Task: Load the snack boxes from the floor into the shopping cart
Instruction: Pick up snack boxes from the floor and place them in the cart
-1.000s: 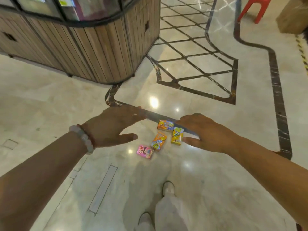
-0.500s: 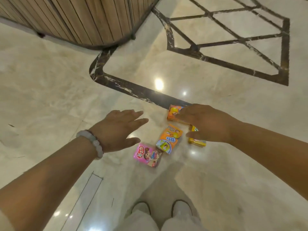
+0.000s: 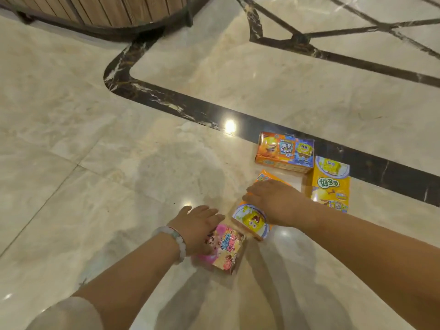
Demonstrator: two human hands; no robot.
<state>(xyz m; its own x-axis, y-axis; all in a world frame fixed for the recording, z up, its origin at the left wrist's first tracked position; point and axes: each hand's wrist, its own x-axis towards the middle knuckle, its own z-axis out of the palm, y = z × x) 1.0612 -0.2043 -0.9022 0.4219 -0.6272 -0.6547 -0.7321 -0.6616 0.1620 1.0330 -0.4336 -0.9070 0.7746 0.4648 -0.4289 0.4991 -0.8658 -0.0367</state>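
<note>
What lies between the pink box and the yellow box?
In the head view, the orange box under the right hand lies between the pink box and yellow box.

Both bare arms reach down and forward, converging low toward the floor. The left hand [image 3: 198, 228] (a pale bead bracelet [image 3: 175, 241] at its wrist) lies palm down, fingers stretched flat. The right hand [image 3: 273, 201], slightly farther, lies palm down too, fingers extended leftward.

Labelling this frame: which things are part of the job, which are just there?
Job: pink box, under left hand; orange box, under right hand; yellow box; orange-blue box.
Just there: wooden counter; bracelet; marble floor. No cart in view.
</note>
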